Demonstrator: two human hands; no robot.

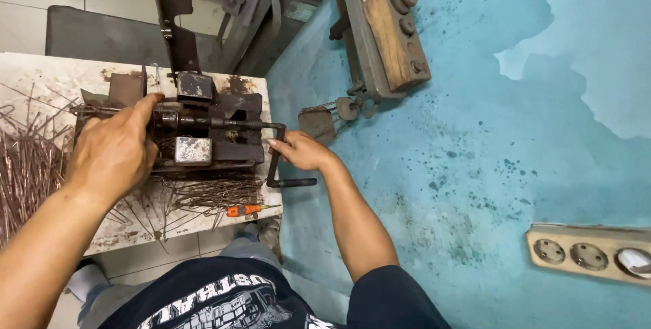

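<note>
A hand-cranked machine [203, 132] sits on the surface [41, 75]; wire rods [27, 166] lie left, a screwdriver [245, 210] before it.

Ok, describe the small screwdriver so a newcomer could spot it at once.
Start at the worn white table holding the dark metal crank machine. Along the table's near edge, below the machine, lies the screwdriver among thin rusty wires. Its bright orange handle stands out from everything around it.
</note>
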